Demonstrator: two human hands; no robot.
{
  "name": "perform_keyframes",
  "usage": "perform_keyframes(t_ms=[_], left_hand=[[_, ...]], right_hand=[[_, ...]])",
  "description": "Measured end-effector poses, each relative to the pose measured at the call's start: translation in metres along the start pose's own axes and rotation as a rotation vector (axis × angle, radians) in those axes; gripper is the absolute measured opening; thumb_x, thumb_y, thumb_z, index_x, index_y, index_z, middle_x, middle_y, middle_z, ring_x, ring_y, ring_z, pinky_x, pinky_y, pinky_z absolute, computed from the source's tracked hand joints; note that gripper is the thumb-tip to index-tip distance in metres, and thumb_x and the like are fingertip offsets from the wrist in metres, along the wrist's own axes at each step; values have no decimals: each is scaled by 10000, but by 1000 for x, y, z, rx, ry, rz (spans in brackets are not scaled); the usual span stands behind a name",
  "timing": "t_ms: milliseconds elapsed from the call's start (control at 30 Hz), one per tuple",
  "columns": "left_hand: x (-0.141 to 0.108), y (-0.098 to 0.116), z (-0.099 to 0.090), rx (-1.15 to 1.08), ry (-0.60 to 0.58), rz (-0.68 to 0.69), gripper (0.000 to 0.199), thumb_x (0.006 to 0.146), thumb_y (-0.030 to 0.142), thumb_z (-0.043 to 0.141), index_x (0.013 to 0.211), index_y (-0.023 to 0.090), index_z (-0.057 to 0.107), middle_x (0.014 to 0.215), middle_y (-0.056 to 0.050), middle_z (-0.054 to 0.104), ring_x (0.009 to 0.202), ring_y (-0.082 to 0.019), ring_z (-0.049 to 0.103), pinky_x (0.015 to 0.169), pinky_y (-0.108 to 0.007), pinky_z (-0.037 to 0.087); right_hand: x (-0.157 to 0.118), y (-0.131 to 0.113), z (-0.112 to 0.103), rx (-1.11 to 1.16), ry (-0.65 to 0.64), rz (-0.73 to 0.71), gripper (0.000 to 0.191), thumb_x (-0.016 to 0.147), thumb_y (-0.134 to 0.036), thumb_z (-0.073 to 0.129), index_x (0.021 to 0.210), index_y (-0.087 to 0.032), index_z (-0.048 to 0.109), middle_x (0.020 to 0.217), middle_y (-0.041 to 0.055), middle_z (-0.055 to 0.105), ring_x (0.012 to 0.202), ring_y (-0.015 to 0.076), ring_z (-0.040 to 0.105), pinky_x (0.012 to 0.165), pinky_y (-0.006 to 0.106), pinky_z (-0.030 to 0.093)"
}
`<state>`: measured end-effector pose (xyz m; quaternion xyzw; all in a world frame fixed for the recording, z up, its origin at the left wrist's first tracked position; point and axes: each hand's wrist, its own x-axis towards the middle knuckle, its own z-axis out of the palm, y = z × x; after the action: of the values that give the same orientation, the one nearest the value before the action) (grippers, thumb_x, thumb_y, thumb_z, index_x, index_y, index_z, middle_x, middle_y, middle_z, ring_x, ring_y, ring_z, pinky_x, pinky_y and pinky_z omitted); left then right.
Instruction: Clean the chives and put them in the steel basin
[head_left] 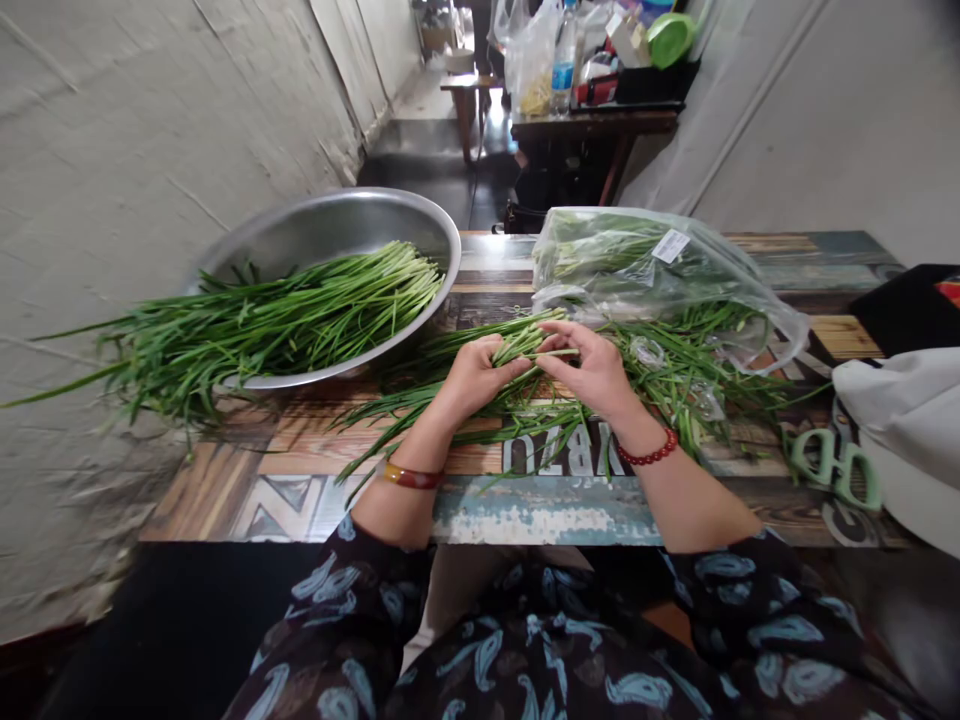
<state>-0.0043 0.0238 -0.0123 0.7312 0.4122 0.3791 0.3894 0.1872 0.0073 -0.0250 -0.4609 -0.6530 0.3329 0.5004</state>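
Note:
A bunch of garlic chives [519, 345] lies in my left hand [474, 378], its fingers closed round the pale stem ends. The green leaves trail left and down onto the table. Close beside it, my right hand [592, 368] pinches the end of a chive stalk between thumb and fingers. Both hands are just above the table's middle. Left of them, a large steel basin [315, 212] holds a thick heap of chives [322, 310], leaves hanging over its rim. Loose chive scraps [679, 370] are strewn to the right of my right hand.
A clear plastic bag [574, 290] with more greens lies behind my right hand. Green-handled scissors [834, 465] rest at the right, beside a pale cloth item [907, 420]. Farther back, a small table [600, 122] carries a water bottle [562, 75] and bags. A wall [112, 150] borders the left.

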Motion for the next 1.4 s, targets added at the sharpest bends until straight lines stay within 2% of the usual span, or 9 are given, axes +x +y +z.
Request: perform_keyframes(t_ms=[233,500,567,733,867,1000,1133,1233,1400], left_hand=[[0,4,0,136,38,37,303,843,314,661,591,160,595,662,7,460,691,-143,467,655,-276,350],[2,-4,-3,121,93,37,304,825,308,676,568,168,594,640,11,461,667,-138,468,628,-273,346],[2,-5,-5,125,129,22,260,824,288,674,600,163,631,661,6,493,681,-140,491,639,-276,364],[1,-2,-9,155,157,17,245,817,258,672,597,157,635,655,7,498,675,-138,491,643,-283,363],[1,1,-10,191,169,31,233,819,242,652,601,164,627,633,13,475,672,-140,480,642,-286,352],[2,0,-9,192,152,44,250,816,241,651,583,166,597,637,15,465,667,-139,466,632,-284,345],[2,1,-6,174,100,68,292,814,247,666,557,166,553,638,19,436,653,-132,442,616,-278,331],[1,4,-5,156,75,76,303,825,252,665,561,168,544,642,16,437,654,-133,437,617,-278,332],[1,3,-3,128,78,81,320,829,263,678,559,171,532,636,18,435,668,-138,446,629,-278,342]], right_hand=[[-4,-7,-1,-290,13,-157,427,837,-231,653,1261,-240,600,876,15,746,836,195,704,872,363,559],[1,-3,-11,-365,52,-156,440,818,-170,619,1255,-221,613,841,16,721,790,195,676,817,336,537],[5,1,-18,-387,107,-129,395,811,-161,604,1200,-211,654,798,13,708,721,181,645,765,321,531],[12,11,-39,-478,194,-86,184,815,-185,572,843,-203,753,805,50,714,693,183,616,705,330,522],[11,13,-47,-578,75,-84,250,790,-126,537,840,-204,769,869,65,734,803,220,659,793,376,529],[10,3,-39,-474,-3,-210,239,813,-147,580,967,-215,749,1010,65,740,978,230,674,916,389,523],[7,-5,-25,-407,-20,-321,118,871,-270,653,942,-218,731,982,67,744,962,226,677,906,386,519],[4,-2,-18,-463,-70,-303,112,885,-318,666,905,-229,731,945,61,749,917,229,674,871,390,504],[2,1,-10,-351,2,-243,135,879,-300,662,785,-226,724,831,49,743,827,210,671,807,369,514]])
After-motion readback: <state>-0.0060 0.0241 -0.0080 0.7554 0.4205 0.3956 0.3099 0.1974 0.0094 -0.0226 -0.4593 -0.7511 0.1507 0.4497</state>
